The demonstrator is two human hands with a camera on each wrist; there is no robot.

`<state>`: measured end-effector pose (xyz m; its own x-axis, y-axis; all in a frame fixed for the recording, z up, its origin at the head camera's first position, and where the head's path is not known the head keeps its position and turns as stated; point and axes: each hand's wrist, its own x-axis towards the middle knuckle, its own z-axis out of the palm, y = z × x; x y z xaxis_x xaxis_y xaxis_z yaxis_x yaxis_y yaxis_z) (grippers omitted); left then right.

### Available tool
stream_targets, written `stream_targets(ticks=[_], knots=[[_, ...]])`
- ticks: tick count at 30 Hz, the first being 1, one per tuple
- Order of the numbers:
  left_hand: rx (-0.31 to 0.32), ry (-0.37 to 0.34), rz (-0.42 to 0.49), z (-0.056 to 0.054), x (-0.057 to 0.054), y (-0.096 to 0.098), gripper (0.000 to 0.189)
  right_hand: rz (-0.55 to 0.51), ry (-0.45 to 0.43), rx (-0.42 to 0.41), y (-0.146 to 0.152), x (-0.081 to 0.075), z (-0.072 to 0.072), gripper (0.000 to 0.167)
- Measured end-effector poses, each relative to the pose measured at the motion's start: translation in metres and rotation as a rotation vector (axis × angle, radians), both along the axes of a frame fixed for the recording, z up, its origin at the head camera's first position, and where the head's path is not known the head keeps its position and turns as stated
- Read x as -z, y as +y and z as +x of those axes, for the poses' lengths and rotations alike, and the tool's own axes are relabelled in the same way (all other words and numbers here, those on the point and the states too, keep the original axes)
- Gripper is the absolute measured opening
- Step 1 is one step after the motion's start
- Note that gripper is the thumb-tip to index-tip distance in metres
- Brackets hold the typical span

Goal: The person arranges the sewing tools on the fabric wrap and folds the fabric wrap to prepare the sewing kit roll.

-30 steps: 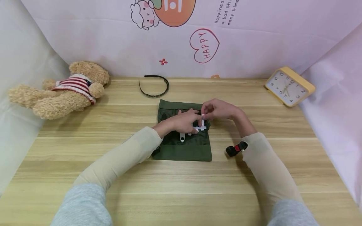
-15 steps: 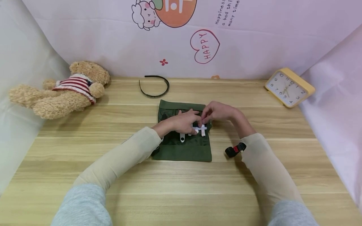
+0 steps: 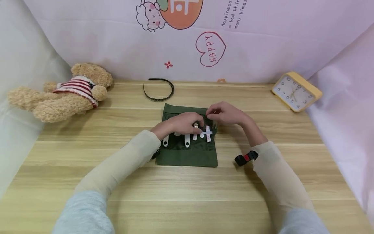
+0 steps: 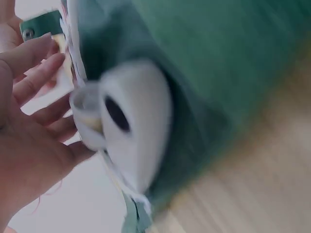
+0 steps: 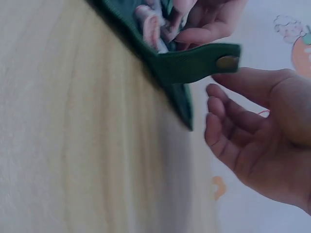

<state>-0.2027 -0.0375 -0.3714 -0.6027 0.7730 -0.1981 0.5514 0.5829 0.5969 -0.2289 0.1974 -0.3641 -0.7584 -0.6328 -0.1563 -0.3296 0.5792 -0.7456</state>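
A dark green cloth case point(image 3: 187, 158) lies unfolded on the table. Across its middle, white-handled tools point(image 3: 187, 140) and two pale folded strips, one on the right point(image 3: 208, 136) with reddish marks, sit near a white band. My left hand point(image 3: 182, 124) hovers over the case's middle, fingers loosely bent; its view shows them beside a white handle point(image 4: 141, 116), gripping nothing visible. My right hand point(image 3: 226, 113) is at the upper right corner, thumb and fingers apart and holding nothing. In the right wrist view, a green snap strap point(image 5: 194, 64) stands close to that thumb; contact is unclear.
A teddy bear point(image 3: 70, 92) in a striped shirt lies at the far left. Behind the case is a black headband point(image 3: 172, 89). A yellow clock point(image 3: 296, 92) stands at the back right. A printed white cloth point(image 3: 251, 55) hangs along the back.
The right hand lowered the marked strip it was pinching, then let go and rose slightly. The strip now lies across the white band. My left hand has drawn back a little leftward.
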Motion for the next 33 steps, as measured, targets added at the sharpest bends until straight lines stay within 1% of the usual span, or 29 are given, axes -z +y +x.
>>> stream_targets(ticks=[3, 5, 7, 9, 12, 16, 20, 22, 27, 30, 33], knots=[[-0.031, 0.063, -0.004, -0.003, -0.002, -0.008, 0.024, -0.066, 0.113, 0.016, 0.002, -0.007, 0.005, 0.02], [-0.066, 0.102, -0.016, -0.003, -0.004, -0.017, 0.025, -0.113, 0.166, -0.007, -0.001, -0.013, 0.01, 0.02], [-0.092, 0.153, -0.036, -0.005, -0.006, -0.025, 0.026, -0.146, 0.214, -0.045, -0.008, -0.018, 0.017, 0.018], [-0.121, 0.196, -0.054, -0.007, -0.009, -0.034, 0.028, -0.163, 0.244, -0.093, -0.016, -0.022, 0.026, 0.015], [-0.131, 0.258, -0.089, -0.014, -0.009, -0.047, 0.031, -0.15, 0.265, -0.193, -0.032, -0.024, 0.041, 0.017], [-0.1, 0.288, -0.134, -0.019, -0.004, -0.06, 0.034, -0.077, 0.246, -0.327, -0.05, -0.02, 0.058, 0.024], [-0.077, 0.279, -0.146, -0.02, 0.0, -0.067, 0.033, -0.004, 0.209, -0.437, -0.062, -0.013, 0.069, 0.031], [-0.076, 0.276, -0.145, -0.021, 0.002, -0.068, 0.033, 0.032, 0.189, -0.471, -0.065, -0.009, 0.073, 0.033], [-0.077, 0.265, -0.154, -0.023, 0.005, -0.069, 0.033, 0.122, 0.099, -0.513, -0.062, -0.003, 0.079, 0.034], [-0.076, 0.253, -0.154, -0.024, 0.006, -0.071, 0.033, 0.154, 0.05, -0.513, -0.059, 0.0, 0.081, 0.035], [-0.074, 0.244, -0.145, -0.024, 0.005, -0.073, 0.033, 0.168, 0.034, -0.501, -0.058, 0.002, 0.082, 0.039]])
